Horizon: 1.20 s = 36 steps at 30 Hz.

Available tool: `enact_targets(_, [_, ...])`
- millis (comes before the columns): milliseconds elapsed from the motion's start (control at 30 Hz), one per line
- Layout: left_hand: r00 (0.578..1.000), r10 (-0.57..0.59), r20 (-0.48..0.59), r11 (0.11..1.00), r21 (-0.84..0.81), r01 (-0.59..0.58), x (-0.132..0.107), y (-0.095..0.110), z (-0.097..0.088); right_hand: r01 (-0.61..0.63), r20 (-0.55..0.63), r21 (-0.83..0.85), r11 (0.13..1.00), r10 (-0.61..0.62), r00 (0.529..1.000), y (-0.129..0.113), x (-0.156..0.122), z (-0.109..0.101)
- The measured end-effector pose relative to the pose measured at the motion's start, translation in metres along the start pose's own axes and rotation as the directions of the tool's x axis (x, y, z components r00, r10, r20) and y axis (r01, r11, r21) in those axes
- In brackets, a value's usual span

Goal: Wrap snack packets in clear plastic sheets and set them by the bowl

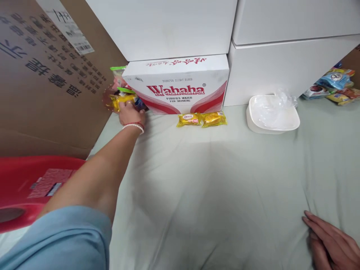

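My left hand reaches far forward, its fingers closed on a yellow snack packet in a heap of snack packets between the brown carton and the Wahaha box. The fingertips are partly hidden by the hand. To its right, two yellow wrapped snack cakes lie end to end before the Wahaha water box. At the lower right, my right hand rests on the pale green cloth, fingers stretched out and nothing in them.
A white plastic tub with clear plastic film inside stands right of the snack cakes. More snack packets lie at the far right. White boxes line the back. A large brown carton and a red plastic object flank the left.
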<state>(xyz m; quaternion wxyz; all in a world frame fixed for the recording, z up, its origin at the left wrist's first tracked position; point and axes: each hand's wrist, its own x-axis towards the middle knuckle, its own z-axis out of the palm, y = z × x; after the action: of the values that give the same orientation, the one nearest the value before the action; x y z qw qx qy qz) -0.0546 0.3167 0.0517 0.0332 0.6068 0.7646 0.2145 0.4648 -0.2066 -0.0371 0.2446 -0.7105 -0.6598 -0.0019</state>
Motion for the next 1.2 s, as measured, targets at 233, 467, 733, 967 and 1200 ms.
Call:
enact_targets(233, [0.999,0.019,0.029,0.994,0.109,-0.022,-0.115,-0.034,-0.045,0.077,-0.056,-0.037,0.996,-0.079,0.995,-0.017,0.01,0.003])
enact_targets(467, [0.952,0.294,-0.081,0.956,0.02,-0.293,-0.271,-0.054,-0.089,0.101,-0.123,-0.006,0.995,-0.101,0.987,-0.025,0.018,0.004])
enact_targets(733, [0.93,0.358,-0.084,0.792,-0.501,-0.35,-0.314,0.045,-0.097,0.096,-0.147,0.011,0.995,-0.093,0.985,-0.028,0.021,0.003])
enact_targets(967, [0.948,0.024,0.316,0.336,-0.896,0.29,-0.227,0.129,-0.034,0.067,-0.139,0.041,0.997,-0.061,0.988,-0.027,0.02,0.004])
enact_targets(1200, [0.857,0.068,0.511,0.0,-0.859,0.512,-0.231,0.124,0.013,0.078,-0.159,0.084,0.993,-0.064,0.985,-0.024,0.02,0.009])
